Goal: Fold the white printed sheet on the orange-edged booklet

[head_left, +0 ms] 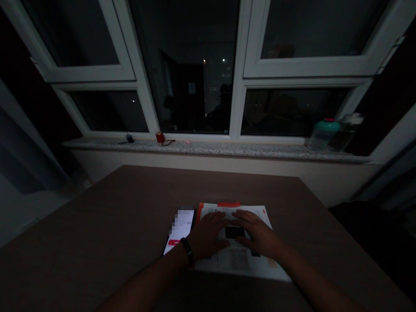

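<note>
A printed sheet or booklet (240,260) with an orange-red left edge and a red tab at its top lies on the brown table (143,190). My left hand (209,234) rests over its left part, fingers apart and pointing right, with a dark band on the wrist. Over the upper right part is my right hand (258,232), its fingers spread and pointing left. The fingertips of both hands are close together near the page's top middle. Neither hand grips anything. A lit phone (180,229) lies just left of the page, beside my left hand.
Behind the table runs a speckled windowsill (211,148) under dark windows. On it stand a small dark item (129,138), a red jar (160,137) and, at the right, a clear bottle with a teal lid (326,132). Grey curtains hang at the left.
</note>
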The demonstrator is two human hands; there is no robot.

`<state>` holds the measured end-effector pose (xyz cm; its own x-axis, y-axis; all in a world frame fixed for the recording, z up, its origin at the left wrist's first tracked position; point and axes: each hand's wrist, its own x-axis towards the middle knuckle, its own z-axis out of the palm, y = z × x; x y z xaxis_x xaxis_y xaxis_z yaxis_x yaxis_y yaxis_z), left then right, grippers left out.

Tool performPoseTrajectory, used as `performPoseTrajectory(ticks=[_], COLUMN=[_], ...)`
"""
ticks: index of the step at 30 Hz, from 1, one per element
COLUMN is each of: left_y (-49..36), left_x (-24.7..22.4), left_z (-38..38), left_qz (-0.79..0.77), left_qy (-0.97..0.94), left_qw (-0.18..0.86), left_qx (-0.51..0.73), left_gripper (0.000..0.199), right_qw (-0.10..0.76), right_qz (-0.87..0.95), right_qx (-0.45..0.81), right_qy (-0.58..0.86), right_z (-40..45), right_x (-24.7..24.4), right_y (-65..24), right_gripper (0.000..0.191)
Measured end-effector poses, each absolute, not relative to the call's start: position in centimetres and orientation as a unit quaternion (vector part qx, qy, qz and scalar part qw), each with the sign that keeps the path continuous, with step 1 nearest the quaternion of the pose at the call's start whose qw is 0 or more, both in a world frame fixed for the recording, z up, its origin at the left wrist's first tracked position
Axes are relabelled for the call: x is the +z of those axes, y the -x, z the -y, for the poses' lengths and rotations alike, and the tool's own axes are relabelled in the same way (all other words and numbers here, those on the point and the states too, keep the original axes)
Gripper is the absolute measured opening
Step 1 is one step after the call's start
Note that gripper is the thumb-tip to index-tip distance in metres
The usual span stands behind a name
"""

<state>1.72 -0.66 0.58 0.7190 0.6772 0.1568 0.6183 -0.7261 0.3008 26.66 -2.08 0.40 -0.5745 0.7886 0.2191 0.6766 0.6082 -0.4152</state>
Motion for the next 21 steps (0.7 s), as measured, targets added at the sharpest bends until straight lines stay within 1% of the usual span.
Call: performPoseTrajectory(ticks=[6,12,16,18,21], left_y=[-1.85,-1.87,-1.83,-1.81,-1.76], left_x=[0.95,1.29,1.22,1.06,0.76], left_z=[0.81,0.99,1.09,1.08,0.98], left_qz=[-0.347,-0.35,-0.344,-0.345,-0.345], left_qy=[-0.924,-0.923,-0.925,-0.925,-0.924], left_qw=[0.112,0.121,0.121,0.118,0.115], left_qx=[0.112,0.107,0.108,0.108,0.114], left_gripper=[0.064,0.079,0.083,0.084,0.084], right_qw=[0.207,0.214,0.222,0.24,0.287], right_qz=[0.872,0.87,0.871,0.868,0.842], right_qx=[0.15,0.149,0.146,0.146,0.142], right_qy=[0.418,0.418,0.413,0.41,0.435], right_z=[2.02,2.14,2.15,2.05,1.75], right_x=[0.07,0.07,-0.14,-0.14,0.21], right_y=[-26.7,-26.72,-26.76,-26.9,-27.32], right_gripper=[0.053,0.051,0.051,0.047,0.033])
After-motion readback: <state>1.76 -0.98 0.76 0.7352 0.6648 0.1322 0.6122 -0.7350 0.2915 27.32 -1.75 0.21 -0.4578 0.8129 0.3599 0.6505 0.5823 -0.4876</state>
